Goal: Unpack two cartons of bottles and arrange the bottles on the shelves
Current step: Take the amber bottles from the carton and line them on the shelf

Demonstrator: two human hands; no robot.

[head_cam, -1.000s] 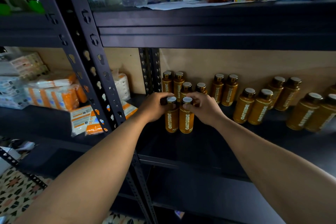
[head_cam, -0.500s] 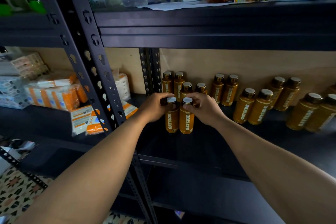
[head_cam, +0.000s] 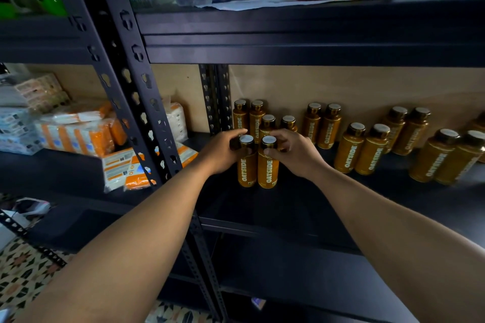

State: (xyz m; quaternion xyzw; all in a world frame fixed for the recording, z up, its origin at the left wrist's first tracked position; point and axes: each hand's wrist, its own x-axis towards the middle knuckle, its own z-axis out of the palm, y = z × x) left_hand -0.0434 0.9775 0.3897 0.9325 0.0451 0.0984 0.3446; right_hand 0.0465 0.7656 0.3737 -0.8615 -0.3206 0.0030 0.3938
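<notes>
Right, my left hand [head_cam: 223, 151] is curled round the neck of the left front bottle [head_cam: 246, 168], and my right hand [head_cam: 292, 156] grips the neck of the right front bottle [head_cam: 268, 170], thumb in front, fingers behind. Both bottles stand upright, long axes vertical, sides touching, bases on the shelf [head_cam: 288, 208]. Each hand is nearest its own bottle, so neither needs to cross. Straight ahead, away from me, the four bottles behind [head_cam: 257, 115] stand near the back wall, just beyond my fingers. I judge the next move to be a short push straight back or a plain release. More pairs [head_cam: 367, 149] stand further right.
</notes>
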